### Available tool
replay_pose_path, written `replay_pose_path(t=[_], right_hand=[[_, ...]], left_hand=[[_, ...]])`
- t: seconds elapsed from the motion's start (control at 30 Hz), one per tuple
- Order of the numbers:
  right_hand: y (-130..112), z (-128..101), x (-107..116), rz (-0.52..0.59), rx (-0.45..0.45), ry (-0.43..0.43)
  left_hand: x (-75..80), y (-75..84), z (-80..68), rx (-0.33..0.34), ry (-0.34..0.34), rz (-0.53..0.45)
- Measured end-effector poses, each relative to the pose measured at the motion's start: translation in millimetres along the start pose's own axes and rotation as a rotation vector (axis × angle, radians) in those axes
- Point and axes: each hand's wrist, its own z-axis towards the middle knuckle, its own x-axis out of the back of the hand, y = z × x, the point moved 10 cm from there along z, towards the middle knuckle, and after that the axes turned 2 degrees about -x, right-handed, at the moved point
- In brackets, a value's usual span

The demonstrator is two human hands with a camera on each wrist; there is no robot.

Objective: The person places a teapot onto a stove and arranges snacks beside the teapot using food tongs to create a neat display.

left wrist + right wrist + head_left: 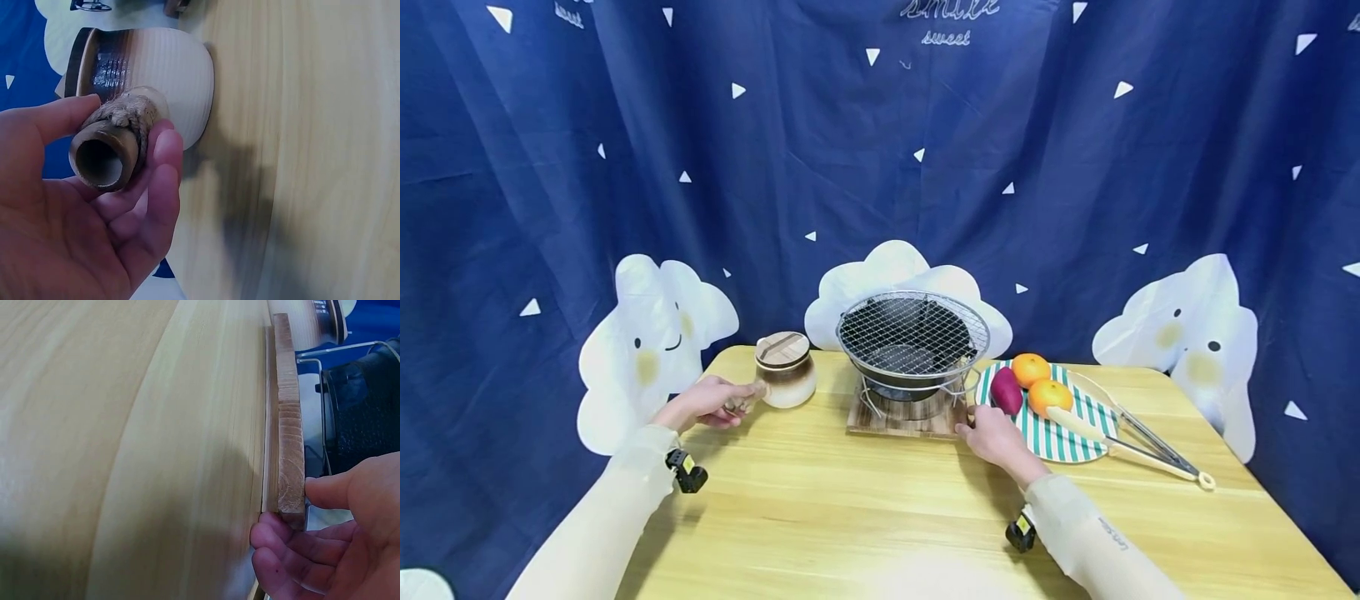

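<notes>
One grill (pixel 898 393), topped by one round wire mesh (pixel 917 333), stands on one wooden board (pixel 910 427). Left of the grill is one pot (pixel 790 387), upright, with one lid (pixel 782 348) on it and one rope-wrapped handle (pixel 125 119) at its side.

The left hand (pixel 722 402), left of the grill, pinches that single handle between the thumb and the curled fingers. The right hand (pixel 996 435), at the grill's near right, pinches the board's corner: the thumb rests on the upper side, and the fingers, bent and close together, meet the edge and underside.

Right of the grill lies one green-and-white striped plate (pixel 1060 446) holding three items: two oranges, a farther orange (pixel 1031 371) and a nearer orange (pixel 1050 398), plus one purple item (pixel 1006 391), the closest of the three to the grill. One pair of tongs (pixel 1183 468) lies farther right of the grill, its two arms parted, one of them reaching over the plate.

All of this is on one table (pixel 820 517). Behind the grill hangs one blue curtain (pixel 775 125) with three clouds: one left of the grill, one directly behind it and one to its right.
</notes>
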Motion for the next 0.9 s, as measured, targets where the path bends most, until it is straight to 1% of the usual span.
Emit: replay_pose_path(t=[0.17, 0.33, 0.57, 0.8, 0.9], right_hand=[[-2, 0, 1, -0.003, -0.006, 0.003], [-3, -2, 2, -0.014, 0.006, 0.007], [-1, -2, 2, -0.004, -0.003, 0.006], [-1, 0, 0, -0.013, 0.006, 0.006], [-1, 0, 0, -0.015, 0.005, 0.01]], left_hand=[[-1.5, 4.9, -5.1, -0.011, -0.042, -0.03], [-1.9, 4.8, -3.9, -0.011, -0.063, -0.045], [-2.1, 1.7, 3.4, 0.015, -0.08, -0.075], [-2.3, -6.6, 3.3, 0.061, -0.087, -0.105], [-3.3, -6.6, 3.5, 0.048, -0.102, -0.116]])
